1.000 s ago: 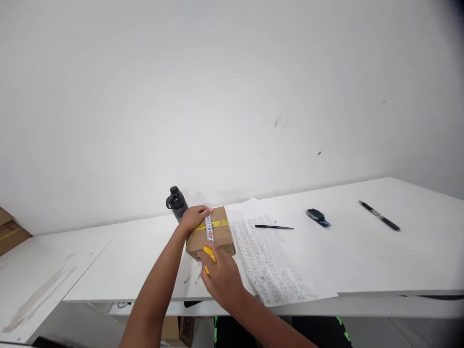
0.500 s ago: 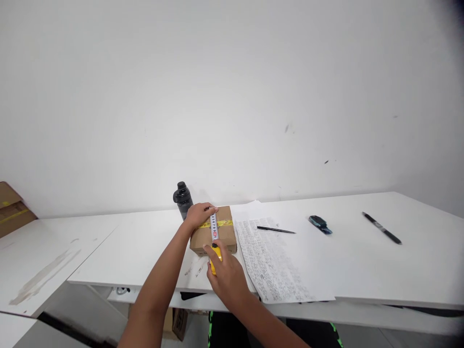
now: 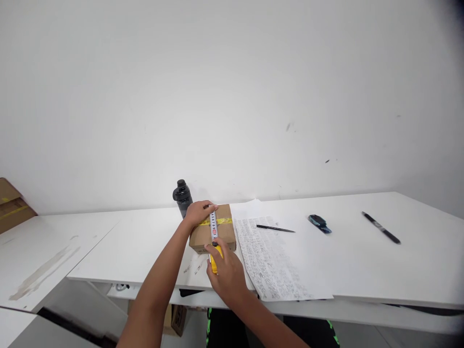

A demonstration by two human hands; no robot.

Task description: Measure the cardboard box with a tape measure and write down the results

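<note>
A small brown cardboard box [image 3: 224,233] with a yellow tape band lies on the white table [image 3: 362,261]. A white measuring tape blade [image 3: 213,225] is stretched across the box top. My left hand [image 3: 197,211] pinches the tape's far end at the box's back edge. My right hand [image 3: 225,271] grips the yellow tape measure case [image 3: 214,259] at the box's near edge.
A black bottle [image 3: 181,195] stands behind the box. A large printed sheet [image 3: 273,258] lies to the right with a thin pen [image 3: 275,228] on it. Farther right are a blue-black small device [image 3: 319,223] and a black pen [image 3: 380,227]. Cardboard boxes [image 3: 12,205] sit far left.
The view shifted slightly. Both hands keep the tape stretched over the box; the right hand and case stayed at the near edge.
</note>
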